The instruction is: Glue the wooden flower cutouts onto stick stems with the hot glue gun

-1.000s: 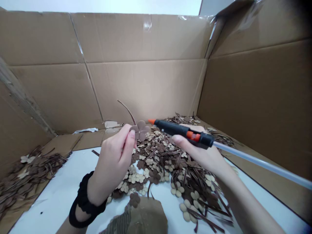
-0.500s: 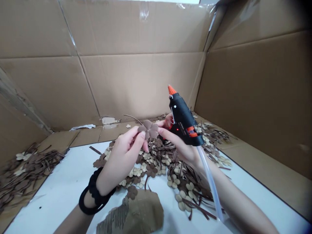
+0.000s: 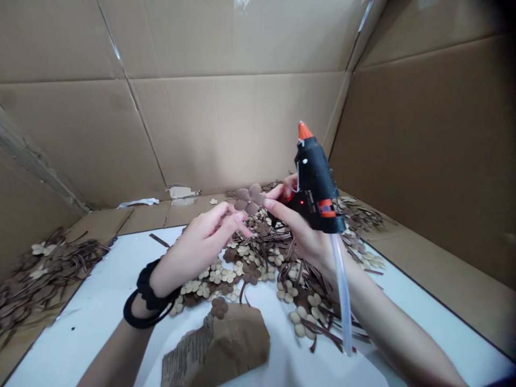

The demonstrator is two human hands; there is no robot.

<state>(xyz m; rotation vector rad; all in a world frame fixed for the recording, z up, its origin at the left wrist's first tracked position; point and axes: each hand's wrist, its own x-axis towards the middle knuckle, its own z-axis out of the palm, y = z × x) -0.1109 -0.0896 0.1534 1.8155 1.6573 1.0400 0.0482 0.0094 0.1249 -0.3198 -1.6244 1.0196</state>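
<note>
A brown five-petal flower [image 3: 249,200] is held up at its right edge by the thumb and a finger of my right hand [image 3: 296,217]. That same hand grips a black glue gun [image 3: 316,172], its orange nozzle pointing up and its red light lit. A clear glue stick [image 3: 342,301] sticks out of the gun's back end. My left hand [image 3: 215,231] is just left of and below the flower, fingers loosely apart with nothing visible in them. Whether a fingertip touches a petal is hard to tell. Black bands [image 3: 151,295] circle the left wrist.
Beige and brown flowers [image 3: 226,277] and thin brown strips [image 3: 282,242] are heaped on the white board [image 3: 105,290]. A torn cardboard piece [image 3: 237,344] lies in front, a small brown flower at its top edge. Another heap [image 3: 48,279] sits left. Cardboard walls [image 3: 242,129] enclose the space.
My left thumb and fingers have let go of the flower and drawn slightly left. The right hand, with glue gun and flower, has shifted a little right and up in view.
</note>
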